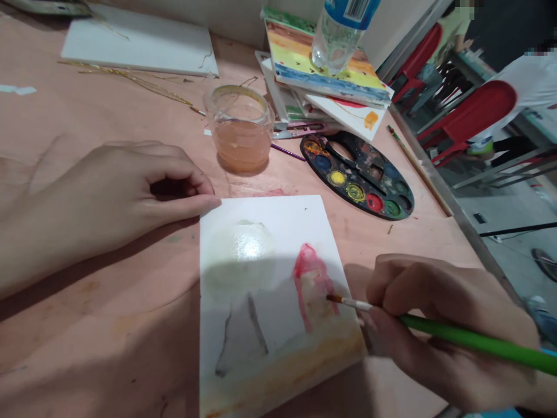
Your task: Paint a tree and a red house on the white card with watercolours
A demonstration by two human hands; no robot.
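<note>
My left hand rests on the pink-covered tabletop, its fingers loosely curled and holding nothing. The tip of one finger touches the top edge of a white painting sheet. The sheet carries a pink-red watercolour shape, grey strokes and an orange wash along its near edge. My right hand grips a green-handled paintbrush. The brush's white ferrule and brown bristles reach over the sheet, with the tip at the pink-red shape's right side. Part of the sheet's lower edge runs out of view.
A glass of cloudy orange water stands beyond my left hand, next to a black watercolour palette. Painted boards are stacked at the back, under a plastic bottle. Red chairs and people stand beyond the table's metal edge.
</note>
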